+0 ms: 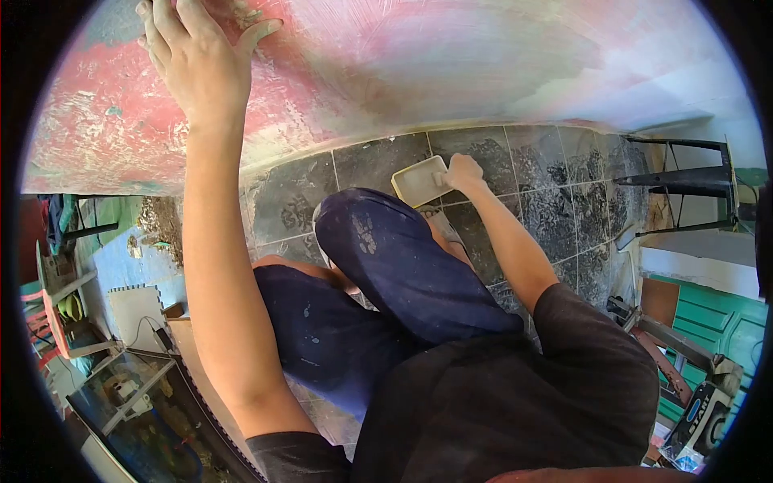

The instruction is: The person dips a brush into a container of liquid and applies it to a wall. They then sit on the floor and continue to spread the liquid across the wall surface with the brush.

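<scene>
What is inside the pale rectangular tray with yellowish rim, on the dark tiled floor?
Inside the tray, a pale surface shows; I cannot tell contents from bare bottom. At one end, a small pale object, held by the right hand, covers what lies beneath.

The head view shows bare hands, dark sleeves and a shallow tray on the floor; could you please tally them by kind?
Hands: 2 (left hand, right hand)
Sleeves: 2 (left sleeve, right sleeve)
Tray: 1 (shallow tray)
Total: 5
</scene>
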`<state>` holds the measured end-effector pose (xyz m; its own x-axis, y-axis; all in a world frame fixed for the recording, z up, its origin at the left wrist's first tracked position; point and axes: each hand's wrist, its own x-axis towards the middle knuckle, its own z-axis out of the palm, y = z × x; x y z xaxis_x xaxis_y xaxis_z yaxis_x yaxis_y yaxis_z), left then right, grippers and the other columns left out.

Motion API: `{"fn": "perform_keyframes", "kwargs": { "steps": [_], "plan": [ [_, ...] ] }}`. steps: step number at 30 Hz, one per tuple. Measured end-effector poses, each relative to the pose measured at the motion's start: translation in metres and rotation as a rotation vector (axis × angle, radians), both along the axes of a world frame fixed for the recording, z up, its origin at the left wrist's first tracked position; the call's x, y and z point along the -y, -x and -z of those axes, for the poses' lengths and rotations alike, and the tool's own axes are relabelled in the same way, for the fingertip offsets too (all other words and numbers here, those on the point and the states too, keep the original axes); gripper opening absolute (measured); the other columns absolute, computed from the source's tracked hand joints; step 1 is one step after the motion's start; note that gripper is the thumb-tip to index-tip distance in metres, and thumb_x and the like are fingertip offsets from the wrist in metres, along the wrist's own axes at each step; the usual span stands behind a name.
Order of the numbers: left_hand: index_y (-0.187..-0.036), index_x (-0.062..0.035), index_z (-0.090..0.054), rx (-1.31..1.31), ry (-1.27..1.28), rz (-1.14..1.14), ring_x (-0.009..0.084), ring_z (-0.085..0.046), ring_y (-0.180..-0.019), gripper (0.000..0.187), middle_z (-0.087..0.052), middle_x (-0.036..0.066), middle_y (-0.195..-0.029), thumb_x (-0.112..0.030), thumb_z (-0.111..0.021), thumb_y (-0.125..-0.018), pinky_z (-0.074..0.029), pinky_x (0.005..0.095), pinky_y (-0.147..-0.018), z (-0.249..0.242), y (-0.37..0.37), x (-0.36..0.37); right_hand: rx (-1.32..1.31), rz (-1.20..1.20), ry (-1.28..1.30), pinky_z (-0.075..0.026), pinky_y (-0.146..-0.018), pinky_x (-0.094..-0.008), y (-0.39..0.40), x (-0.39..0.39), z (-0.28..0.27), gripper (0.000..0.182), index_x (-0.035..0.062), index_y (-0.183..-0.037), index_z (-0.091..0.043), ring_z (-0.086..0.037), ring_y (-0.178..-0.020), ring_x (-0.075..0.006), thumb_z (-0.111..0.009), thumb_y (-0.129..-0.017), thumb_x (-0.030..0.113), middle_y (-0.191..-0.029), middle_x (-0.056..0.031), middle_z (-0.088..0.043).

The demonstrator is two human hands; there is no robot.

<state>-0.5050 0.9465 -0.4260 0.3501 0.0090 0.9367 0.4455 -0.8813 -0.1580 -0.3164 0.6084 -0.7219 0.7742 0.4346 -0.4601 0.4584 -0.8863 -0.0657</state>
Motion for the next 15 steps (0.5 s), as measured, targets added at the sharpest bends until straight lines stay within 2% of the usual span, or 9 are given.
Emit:
{"fn": "perform_keyframes", "kwargs": {
  "steps": [2,5,6,7,9,15],
  "plan": [
    [-0.148,0.0047,-0.039,0.009,-0.019,-0.002,0.0501,-0.040,-0.137,0.114,-0.041,0.035,-0.147,-0.060,-0.086,-0.067,-0.036,0.0543,-0.114,0.001,0.000,-0.003,0.009,0.025,0.042,-0.058,-0.089,-0.0456,-0.005,0.009,-0.013,0.031,-0.0015,-0.105,-0.074,-0.071,-0.106,-0.0380,-0.071,-0.085,0.022,-0.109,-0.0246,-0.073],
    [-0.146,0.0051,-0.041,0.009,-0.028,-0.026,0.0487,-0.043,-0.135,0.113,-0.044,0.034,-0.145,-0.062,-0.085,-0.067,-0.038,0.0538,-0.113,0.002,0.000,-0.001,-0.031,0.024,0.069,-0.058,-0.088,-0.0457,-0.012,0.026,-0.012,0.037,-0.0025,-0.103,-0.074,-0.072,-0.104,-0.0392,-0.075,-0.085,0.029,-0.108,-0.0253,-0.073],
    [-0.153,-0.0002,-0.033,0.020,0.091,-0.011,0.0455,-0.032,-0.144,0.115,-0.031,0.027,-0.156,-0.033,-0.090,-0.058,-0.033,0.0512,-0.118,0.002,0.000,0.001,-0.059,0.023,0.080,-0.058,-0.087,-0.0460,-0.014,0.031,-0.013,0.040,-0.0029,-0.102,-0.074,-0.071,-0.103,-0.0398,-0.077,-0.084,0.033,-0.107,-0.0255,-0.073],
    [-0.159,-0.0054,-0.025,0.031,0.208,0.004,0.0424,-0.021,-0.152,0.129,-0.018,0.021,-0.167,-0.005,-0.094,-0.050,-0.028,0.0487,-0.124,0.002,-0.001,0.003,-0.058,0.020,0.084,-0.058,-0.087,-0.0460,-0.021,0.038,-0.003,0.040,-0.0029,-0.102,-0.074,-0.071,-0.103,-0.0398,-0.077,-0.084,0.033,-0.107,-0.0255,-0.073],
    [-0.159,-0.0050,-0.025,0.035,0.198,-0.015,0.0423,-0.023,-0.151,0.129,-0.019,0.021,-0.167,-0.005,-0.094,-0.050,-0.029,0.0486,-0.123,0.002,-0.002,0.004,-0.095,0.038,0.043,-0.058,-0.087,-0.0471,-0.029,0.046,0.007,0.049,-0.0038,-0.100,-0.074,-0.071,-0.102,-0.0408,-0.081,-0.081,0.041,-0.105,-0.0259,-0.073],
    [-0.159,-0.0040,-0.025,0.055,0.153,-0.005,0.0425,-0.025,-0.150,0.130,-0.020,0.022,-0.166,-0.007,-0.094,-0.049,-0.030,0.0484,-0.123,0.005,-0.006,-0.001,-0.107,0.035,0.039,-0.058,-0.085,-0.0478,-0.038,0.058,-0.001,0.053,-0.0058,-0.098,-0.073,-0.071,-0.100,-0.0410,-0.084,-0.078,0.042,-0.104,-0.0265,-0.073]
  ]
}}
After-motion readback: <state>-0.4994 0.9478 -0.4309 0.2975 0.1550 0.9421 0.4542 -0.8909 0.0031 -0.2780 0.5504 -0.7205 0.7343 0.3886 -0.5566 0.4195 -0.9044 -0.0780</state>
